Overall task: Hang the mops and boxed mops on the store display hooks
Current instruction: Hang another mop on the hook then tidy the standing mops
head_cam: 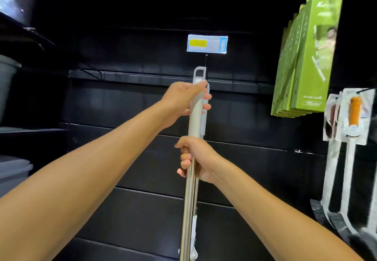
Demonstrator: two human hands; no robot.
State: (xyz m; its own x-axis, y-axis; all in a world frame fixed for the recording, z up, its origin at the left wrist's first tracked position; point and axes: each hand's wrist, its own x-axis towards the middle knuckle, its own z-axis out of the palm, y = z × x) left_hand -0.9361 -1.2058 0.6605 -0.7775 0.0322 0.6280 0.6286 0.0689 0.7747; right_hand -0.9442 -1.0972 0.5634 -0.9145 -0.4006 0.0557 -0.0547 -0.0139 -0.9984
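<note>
I'm holding the mop handle [194,126] upright, centre: left hand [183,99] curled round its top, right hand [196,159] gripping lower. Its loop [199,73] sits just beside the hook [206,62] under the price tag [207,44].

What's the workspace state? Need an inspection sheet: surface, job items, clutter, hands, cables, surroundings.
Surface: black slatted display wall, dimly lit; thin hook below a price tag.
Job's things: mop handle held upright, its hang loop at the hook; cannot tell whether it is seated. Green boxed mops hang upper right.
Clutter: nothing seen.
Hands: left hand grips the mop handle near its top; right hand grips it lower down.
Cables: nothing seen.
Surroundings: packaged long-handled tools hang at right; grey bin and lidded tubs on the left shelves.
</note>
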